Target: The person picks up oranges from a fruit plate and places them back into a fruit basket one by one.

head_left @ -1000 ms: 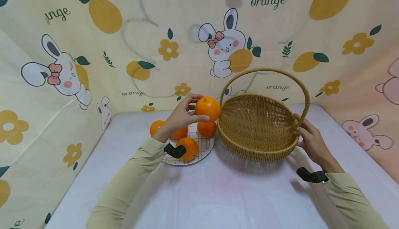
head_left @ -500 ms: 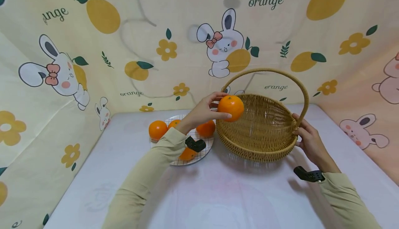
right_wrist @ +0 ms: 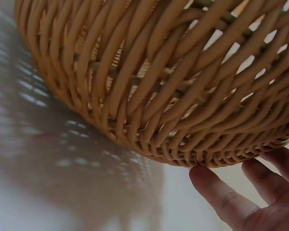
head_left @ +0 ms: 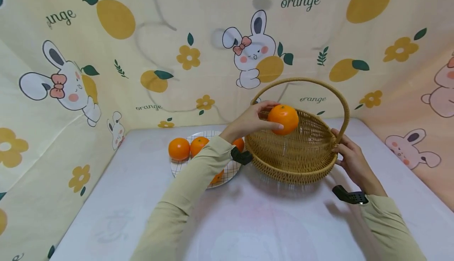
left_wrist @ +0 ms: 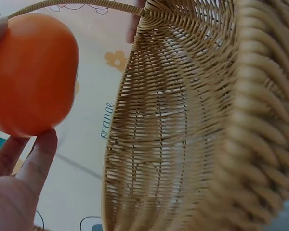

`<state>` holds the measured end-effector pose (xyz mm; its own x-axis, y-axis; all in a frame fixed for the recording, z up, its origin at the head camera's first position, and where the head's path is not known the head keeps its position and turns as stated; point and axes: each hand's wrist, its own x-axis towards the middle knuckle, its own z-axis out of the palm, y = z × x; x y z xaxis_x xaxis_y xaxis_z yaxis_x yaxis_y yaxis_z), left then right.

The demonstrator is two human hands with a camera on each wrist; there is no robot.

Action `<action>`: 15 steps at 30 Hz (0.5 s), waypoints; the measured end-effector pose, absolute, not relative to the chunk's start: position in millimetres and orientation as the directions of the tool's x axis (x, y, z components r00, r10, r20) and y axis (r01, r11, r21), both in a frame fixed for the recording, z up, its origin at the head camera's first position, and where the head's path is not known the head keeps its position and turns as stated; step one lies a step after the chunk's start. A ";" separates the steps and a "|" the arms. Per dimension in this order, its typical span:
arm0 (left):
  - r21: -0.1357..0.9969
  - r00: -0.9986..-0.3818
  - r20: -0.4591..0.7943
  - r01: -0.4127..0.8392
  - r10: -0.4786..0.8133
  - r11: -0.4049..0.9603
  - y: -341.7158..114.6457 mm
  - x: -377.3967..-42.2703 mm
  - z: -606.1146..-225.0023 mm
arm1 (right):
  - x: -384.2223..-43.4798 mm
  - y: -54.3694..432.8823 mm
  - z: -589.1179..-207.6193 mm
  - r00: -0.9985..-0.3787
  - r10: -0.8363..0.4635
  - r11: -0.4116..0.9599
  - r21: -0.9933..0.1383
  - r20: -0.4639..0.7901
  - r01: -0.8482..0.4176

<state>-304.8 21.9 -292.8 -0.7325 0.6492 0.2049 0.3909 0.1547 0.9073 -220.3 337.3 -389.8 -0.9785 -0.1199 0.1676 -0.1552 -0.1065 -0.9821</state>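
Note:
My left hand holds an orange between thumb and fingers, above the opening of a wicker basket. Up close in the left wrist view, the orange is beside the basket's woven inside. The basket has a tall arched handle and no fruit shows inside it. My right hand grips the basket's right rim at the foot of the handle. In the right wrist view, fingertips of the right hand touch the underside of the weave.
Left of the basket stands a round checked plate bearing several oranges, partly covered by my left forearm. The white table runs back to a cloth backdrop printed with rabbits and oranges.
The left hand has carried the orange rightward, from over the plate to over the basket opening. The right hand keeps its grip on the rim, and the basket stays in place.

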 end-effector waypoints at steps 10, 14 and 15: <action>0.923 -0.742 0.168 0.349 0.649 0.160 48.2 -321.5 -291.2 | -219.4 331.7 -389.5 -0.982 -0.093 -0.146 -0.978 0.165 -0.150; 0.934 -0.758 0.152 0.320 0.635 0.159 59.6 -326.6 -290.0 | -218.5 330.5 -389.9 -0.981 -0.094 -0.153 -0.976 0.168 -0.153; 0.934 -0.762 0.148 0.317 0.630 0.163 62.8 -328.1 -289.9 | -218.2 330.6 -390.0 -0.982 -0.091 -0.156 -0.976 0.167 -0.152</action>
